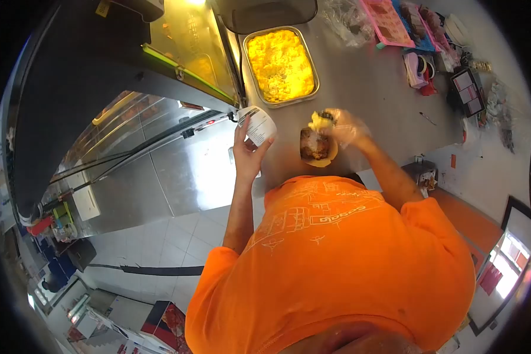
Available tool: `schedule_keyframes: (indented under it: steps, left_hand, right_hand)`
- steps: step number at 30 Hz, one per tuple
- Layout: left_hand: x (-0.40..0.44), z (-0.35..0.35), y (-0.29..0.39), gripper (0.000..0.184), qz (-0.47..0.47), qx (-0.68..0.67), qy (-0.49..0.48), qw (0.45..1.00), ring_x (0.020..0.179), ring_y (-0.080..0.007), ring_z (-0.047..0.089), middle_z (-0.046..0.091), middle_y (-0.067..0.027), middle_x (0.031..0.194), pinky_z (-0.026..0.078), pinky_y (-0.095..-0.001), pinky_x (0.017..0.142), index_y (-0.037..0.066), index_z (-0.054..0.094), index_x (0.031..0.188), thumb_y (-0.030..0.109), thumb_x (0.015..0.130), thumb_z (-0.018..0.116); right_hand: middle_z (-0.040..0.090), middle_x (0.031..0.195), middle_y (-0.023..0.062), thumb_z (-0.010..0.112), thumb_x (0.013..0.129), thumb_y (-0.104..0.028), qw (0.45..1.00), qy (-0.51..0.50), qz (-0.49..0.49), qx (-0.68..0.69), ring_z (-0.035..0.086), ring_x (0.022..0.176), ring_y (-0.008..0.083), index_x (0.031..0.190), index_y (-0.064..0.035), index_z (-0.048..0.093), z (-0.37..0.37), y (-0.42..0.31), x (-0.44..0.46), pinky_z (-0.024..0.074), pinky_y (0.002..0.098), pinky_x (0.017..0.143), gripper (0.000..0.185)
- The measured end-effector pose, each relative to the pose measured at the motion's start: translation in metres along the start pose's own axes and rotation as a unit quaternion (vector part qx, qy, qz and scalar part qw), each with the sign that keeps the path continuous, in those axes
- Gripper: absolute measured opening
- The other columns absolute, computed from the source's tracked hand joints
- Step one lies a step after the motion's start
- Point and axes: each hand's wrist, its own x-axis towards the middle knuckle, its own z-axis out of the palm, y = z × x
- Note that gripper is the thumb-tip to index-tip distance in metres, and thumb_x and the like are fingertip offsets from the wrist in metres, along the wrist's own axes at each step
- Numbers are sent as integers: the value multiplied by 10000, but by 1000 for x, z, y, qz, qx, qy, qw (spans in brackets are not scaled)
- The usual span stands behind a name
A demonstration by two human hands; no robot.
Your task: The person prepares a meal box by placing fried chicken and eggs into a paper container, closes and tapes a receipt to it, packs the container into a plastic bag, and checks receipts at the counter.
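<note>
Our hands are apart, each busy with something of its own. The left hand (251, 152) pinches a white paper piece (259, 126) between thumb and fingers, above the near edge of the bench (371, 76). The paper is curved, with lines of dark print; we cannot tell whether it is a flat sheet or part of a cup. Our right hand (349, 128), in a clear, loose glove, has its fingers closed around a yellow lump (320, 123), pale and uneven, with something dark beside it that we cannot make out.

Just below that hand, near the edge of the bench in front of us, is the carton (333, 153). It is open, tan at the rim and flap, and holds brown food (315, 150), glossy and mottled, darker toward the left.

Beyond the hands lies a shiny metal tray (317, 89) filled with bright yellow food (280, 62), lumpy on top, with a lower patch toward the near end. A dark lid (265, 15) sits behind it. To the left stands a warmly lit cabinet (189, 88); to the right, a pen (428, 118), a pink tray (388, 23) and a crumpled clear bag (349, 23).
</note>
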Motion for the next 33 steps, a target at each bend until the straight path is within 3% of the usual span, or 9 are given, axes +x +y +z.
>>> schedule_keyframes:
  steps: [6,12,16,18,20,21,24,28,33]
  left_hand:
    - [-19,10,5,784,-1,6,-15,1000,1159,-281,618,448,-104,1269,578,-351,942,2,397,1475,-24,794,784]
    - [-43,3,10,749,23,52,39,998,1210,-282,579,440,-114,1292,549,-366,969,-21,403,1461,-62,802,756]
    - [-59,-2,5,743,12,68,80,994,1223,-280,565,441,-111,1316,542,-364,972,-22,391,1468,-78,813,738]
    - [-63,3,12,746,-8,66,103,992,1225,-278,562,441,-105,1328,542,-366,974,-15,392,1470,-77,813,741]
    - [-67,20,16,741,-21,69,111,991,1224,-275,561,440,-102,1348,545,-364,966,-8,398,1468,-69,815,743]
    - [-68,26,19,734,-19,78,116,990,1222,-272,563,439,-102,1362,548,-360,958,-5,404,1465,-62,817,743]
    - [-71,44,18,691,-35,85,162,983,1208,-265,570,446,-113,1394,553,-349,925,1,437,1445,-44,825,739]
    - [-83,66,-25,610,-36,152,200,967,1180,-267,584,475,-132,1416,545,-340,887,-3,488,1409,-14,847,724]
    - [-80,109,-92,430,-143,304,95,937,1201,-306,602,644,-195,1274,444,-376,1027,-10,583,1320,251,982,626]
  right_hand:
    - [586,1181,211,746,811,-93,930,-20,2,-367,630,1085,376,1572,-232,210,49,-1,-50,548,455,889,941]
    - [545,1317,256,625,816,12,951,184,-206,-141,613,1067,442,1576,-141,147,44,13,-53,519,463,933,911]
    - [525,1364,268,504,873,-37,982,138,-97,-87,582,1153,432,1546,-91,244,7,-33,-1,468,483,999,723]
    - [552,1351,249,528,881,-127,944,221,-238,-63,580,1188,389,1539,-80,275,16,-9,77,459,448,1022,706]
    - [565,1368,210,547,878,-237,956,132,-64,-256,561,1243,341,1513,-74,356,-2,-34,115,443,398,1050,684]
    - [594,1348,157,565,868,-309,912,192,-173,-317,583,1211,305,1485,-93,430,2,-6,158,460,370,1023,667]
    - [660,1189,156,581,860,-336,920,299,-146,-205,639,1079,310,1222,-97,643,-50,-20,174,509,406,910,438]
    - [702,882,170,594,847,-326,909,405,-45,-90,684,885,323,816,-93,715,-162,112,293,527,423,837,264]
    - [700,861,163,595,846,-203,890,384,27,-245,693,863,308,816,-106,721,-262,201,325,532,446,784,162]
